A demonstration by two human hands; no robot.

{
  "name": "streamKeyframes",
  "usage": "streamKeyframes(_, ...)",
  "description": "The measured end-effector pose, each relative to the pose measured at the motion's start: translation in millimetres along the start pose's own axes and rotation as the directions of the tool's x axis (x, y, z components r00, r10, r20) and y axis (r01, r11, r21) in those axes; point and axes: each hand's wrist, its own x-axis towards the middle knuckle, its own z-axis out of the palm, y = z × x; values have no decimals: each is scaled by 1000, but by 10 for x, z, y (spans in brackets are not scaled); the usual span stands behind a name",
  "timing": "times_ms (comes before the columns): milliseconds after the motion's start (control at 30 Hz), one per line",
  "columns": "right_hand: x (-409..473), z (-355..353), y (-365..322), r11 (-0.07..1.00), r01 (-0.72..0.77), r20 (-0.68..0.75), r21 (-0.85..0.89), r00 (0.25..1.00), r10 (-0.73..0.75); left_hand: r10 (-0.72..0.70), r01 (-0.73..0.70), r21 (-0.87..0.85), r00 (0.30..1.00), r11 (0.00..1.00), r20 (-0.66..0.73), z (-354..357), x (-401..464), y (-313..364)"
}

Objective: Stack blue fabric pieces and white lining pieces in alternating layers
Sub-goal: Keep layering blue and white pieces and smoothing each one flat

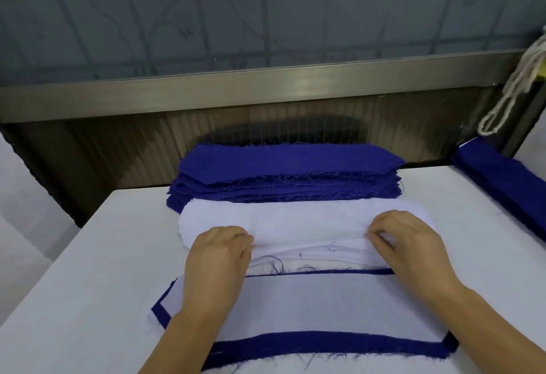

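Your white lining pile [295, 226] lies across the middle of the bench [88, 285], and both of your hands are on its near edge. Your left hand [218, 258] has its fingers curled over the left part of that edge, pinching the top lining piece, and your right hand [410, 240] pinches the same piece near its right end, so the top layer is lifted a little off the layers under it. Just nearer to you lies the alternating stack [310, 305], with a white lining piece uppermost and a blue fabric border showing round its edges; your forearms cross over it. Right behind the lining pile, touching it, sits the pile of blue fabric pieces [289, 172], its edges frayed. Another blue bundle [502, 178] lies at the bench's right side, with a loop of white cord [511, 87] hanging above it.
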Motion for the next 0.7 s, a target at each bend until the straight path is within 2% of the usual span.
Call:
streamKeyframes(67,-1,-10,-27,998,-50,5,35,999,50,-34,34,-24,999,999,10,-4,-2,10)
streamKeyframes(333,-73,-116,-74,977,-85,103,198,993,66,-73,75,-61,997,995,36,-77,-68,18)
streamKeyframes(500,-100,-278,-168,992,-22,71,125,997,14,-53,52,-62,998,997,-14,-232,-52,52)
streamKeyframes(600,-118,-431,-235,968,-142,165,205,980,109,-36,41,-127,999,991,37,-394,-49,41)
streamKeyframes(700,-83,-597,-222,826,-353,377,441,907,186,-107,193,-331,960,924,259,-585,-45,-9)
